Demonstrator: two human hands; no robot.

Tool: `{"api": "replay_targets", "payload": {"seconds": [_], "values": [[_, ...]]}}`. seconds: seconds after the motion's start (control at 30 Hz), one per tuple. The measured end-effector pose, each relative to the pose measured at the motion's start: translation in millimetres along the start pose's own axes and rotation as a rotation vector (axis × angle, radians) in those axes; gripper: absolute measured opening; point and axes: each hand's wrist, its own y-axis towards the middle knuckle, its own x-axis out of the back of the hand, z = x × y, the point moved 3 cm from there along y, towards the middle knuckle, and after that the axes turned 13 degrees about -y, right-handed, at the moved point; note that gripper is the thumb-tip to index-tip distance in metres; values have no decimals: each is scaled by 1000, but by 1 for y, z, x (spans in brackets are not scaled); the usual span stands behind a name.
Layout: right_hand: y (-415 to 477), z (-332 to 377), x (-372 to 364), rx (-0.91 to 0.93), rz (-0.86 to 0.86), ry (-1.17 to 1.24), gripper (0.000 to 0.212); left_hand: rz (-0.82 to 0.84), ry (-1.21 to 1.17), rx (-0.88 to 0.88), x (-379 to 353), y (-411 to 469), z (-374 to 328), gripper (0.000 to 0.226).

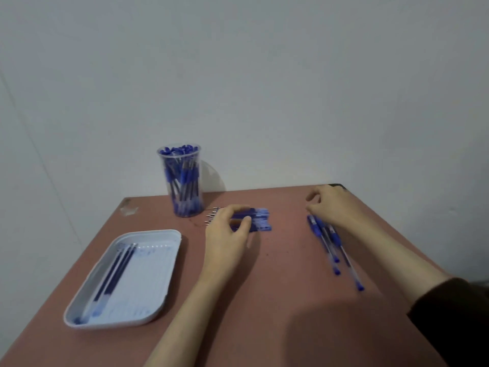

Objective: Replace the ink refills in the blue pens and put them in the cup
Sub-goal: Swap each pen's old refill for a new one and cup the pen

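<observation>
Bundled blue ink refills (pixel 258 221) lie under the left fingers (pixel 235 210). Three clear blue-capped pens (pixel 328 239) lie beside the right fingers (pixel 315 207) — the clear, pen-filled plastic cup (pixel 182 181) stands beyond the left.

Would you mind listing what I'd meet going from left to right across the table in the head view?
Tray → cup full of pens → left hand gripping the refills → right hand over the loose pens.

Left hand (pixel 227 229) grips refills (pixel 260 221); right hand (pixel 330 205), loosely curled, above pens (pixel 325 234).
</observation>
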Motion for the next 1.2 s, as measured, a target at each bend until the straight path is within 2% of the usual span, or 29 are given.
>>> {"api": "replay_targets", "payload": {"seconds": [0.2, 0.4, 0.5, 0.6, 0.67, 0.77, 0.87, 1.0, 1.2], "values": [[-13, -31, 0, -131, 228, -238, 9, 0, 5, 57, -2, -4, 7, 21], [-16, -28, -2, -142, 310, -265, 17, -43, -5, 60, 7, 0, 13, 23], [-13, -23, 5, -138, 250, -321, 26, -43, -23, 55, 7, 0, 13, 28], [-10, -6, 21, -44, 70, -304, 32, -54, -23, 28, 11, 3, 11, 24], [-10, 15, 27, 97, -23, -212, 28, -74, -26, 27, 15, 5, 14, 21], [-19, 54, 22, 365, -15, 38, 26, -99, -52, 38, 21, 6, 19, 20], [-33, 87, -1, 519, -39, 157, 17, -97, -40, 41, 23, 5, 21, 21], [-40, 107, -31, 518, -126, 137, 25, -44, -47, 76, 23, 7, 24, 16], [-40, 99, -41, 523, -179, 155, 26, -10, -90, 166, 25, 11, 32, 13]]}}
